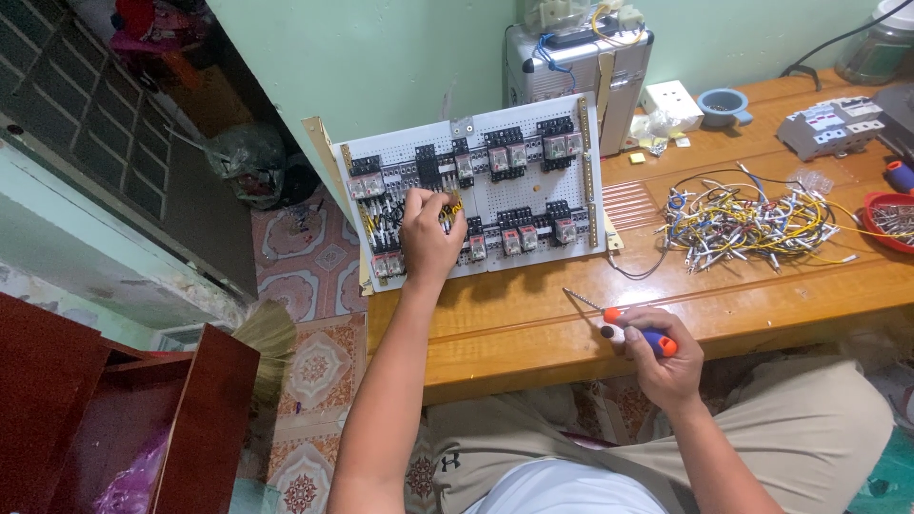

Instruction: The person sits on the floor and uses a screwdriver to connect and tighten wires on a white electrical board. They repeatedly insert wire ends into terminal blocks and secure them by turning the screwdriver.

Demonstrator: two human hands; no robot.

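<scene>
The left hand (pixel 428 238) reaches up from the lower middle of the frame, arm stretched forward, and rests against the lower left part of the board (pixel 519 205), a white perforated panel propped upright at the back of the bench (pixel 533 314). Its fingers are curled together, pinching yellow wires (pixel 453 206) among the relays (pixel 505 157) mounted in rows on the board; the fingertips themselves are hidden behind the knuckles.

The right hand (pixel 662 357) sits lower right of centre, at the front edge of the bench, wrist bent inward. It is closed around the handle of a screwdriver (pixel 624 328), orange, white and blue, whose thin shaft points up and left across the bench toward the board, well apart from it.

To the right of the board lies a tangled heap of loose wires (pixel 747 224), yellow, white and blue. At the far right edge stands a red tray (pixel 881 205) of small metal parts, and above it a grey row of breakers (pixel 828 126). Behind the board stands a metal case (pixel 571 71), with a white socket block (pixel 674 103) and a blue cup (pixel 722 105) beside it. At the lower left of the frame stands a dark red cabinet (pixel 114 409) on the tiled floor (pixel 314 362), with a broom (pixel 271 333) beside it.
</scene>
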